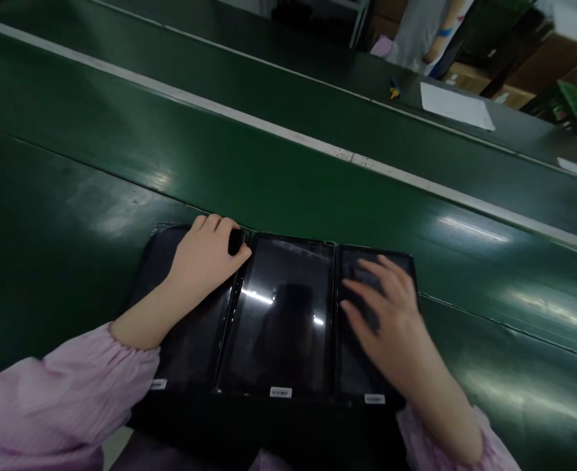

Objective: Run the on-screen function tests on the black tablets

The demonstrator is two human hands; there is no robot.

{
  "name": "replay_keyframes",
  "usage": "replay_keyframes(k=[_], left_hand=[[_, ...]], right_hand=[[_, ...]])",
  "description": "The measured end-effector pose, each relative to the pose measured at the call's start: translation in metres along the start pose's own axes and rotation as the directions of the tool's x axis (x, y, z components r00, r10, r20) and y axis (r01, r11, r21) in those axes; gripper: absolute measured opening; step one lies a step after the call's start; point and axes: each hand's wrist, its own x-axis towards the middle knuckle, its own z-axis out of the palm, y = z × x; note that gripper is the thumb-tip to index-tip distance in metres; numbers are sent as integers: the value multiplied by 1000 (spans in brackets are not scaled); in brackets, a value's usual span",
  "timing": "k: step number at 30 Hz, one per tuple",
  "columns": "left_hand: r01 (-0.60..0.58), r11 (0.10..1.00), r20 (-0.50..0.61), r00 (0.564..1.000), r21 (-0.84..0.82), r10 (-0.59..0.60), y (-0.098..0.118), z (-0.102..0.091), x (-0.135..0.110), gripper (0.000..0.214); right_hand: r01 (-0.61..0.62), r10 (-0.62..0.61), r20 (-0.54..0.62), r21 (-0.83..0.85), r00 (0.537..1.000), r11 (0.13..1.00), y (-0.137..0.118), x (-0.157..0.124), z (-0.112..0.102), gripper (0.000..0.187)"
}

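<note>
Three dark, glossy tablet-like panels lie side by side in front of me: a left tablet (197, 347), a middle tablet (288, 314) and a right tablet (354, 360). Each carries a small white barcode label at its near edge. My left hand (207, 252) grips the far right corner of the left tablet, fingers bent over the edge and thumb beside the gap to the middle one. Over the right tablet is my right hand (391, 320), open with fingers spread and slightly blurred. Whether its fingertips touch the glass I cannot tell.
The panels lie on a green work surface (210, 157) crossed by a pale metal strip (288, 134). Across it are a white sheet (455, 104) and a small yellow-and-blue item (394, 89). A person's arm (440, 42) and cardboard boxes (538, 62) show beyond.
</note>
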Motion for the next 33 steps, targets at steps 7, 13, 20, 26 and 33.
replay_keyframes(k=[7,13,20,26,33], left_hand=[[-131,938,143,972,-319,185,-5,7,16,56],[-128,941,207,958,-314,199,-14,9,28,42],[-150,943,209,954,-297,217,-21,9,26,41],[-166,937,190,954,-306,231,-17,13,27,42],[-41,922,68,995,-384,73,-37,-18,4,56]], right_hand=[[-27,36,124,-81,992,996,-32,0,24,41],[-121,136,177,-90,975,989,-32,6,36,54],[-259,254,110,31,961,965,-24,21,59,49],[-243,233,105,96,967,965,-21,26,63,38],[-204,191,84,190,978,960,-2,4,34,47]])
